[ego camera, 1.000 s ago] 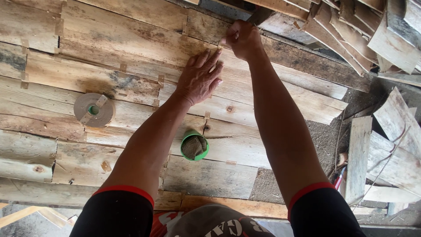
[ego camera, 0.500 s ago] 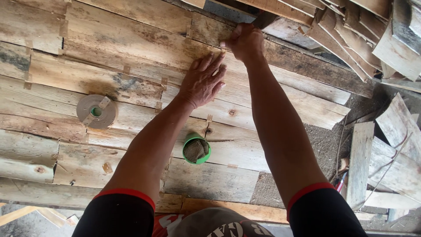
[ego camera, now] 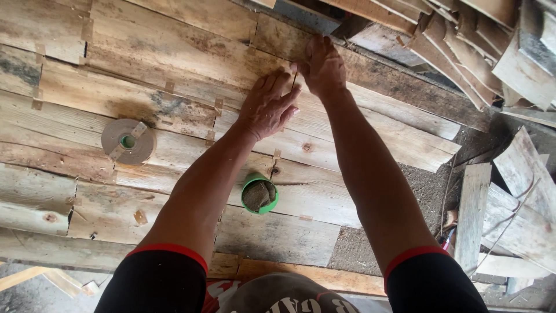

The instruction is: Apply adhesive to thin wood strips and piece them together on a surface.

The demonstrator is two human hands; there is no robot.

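My left hand (ego camera: 267,105) has slid toward one o'clock, flat and open on the veneer sheet (ego camera: 174,52), touching my right hand (ego camera: 322,65), whose curled fingers' grip I cannot tell.

there is a single view, from a camera worn on the person's head, looking almost straight down along both outstretched arms. it sits close: the dark sleeves with red cuffs fill the bottom edge, and the left hand (ego camera: 267,104) and right hand (ego camera: 322,66) lie in the upper middle. the frame faces a bed of pale wooden boards (ego camera: 174,69) across the left and centre, with a heap of loose planks (ego camera: 492,52) along the upper right edge and bare ground (ego camera: 423,197) at the right.
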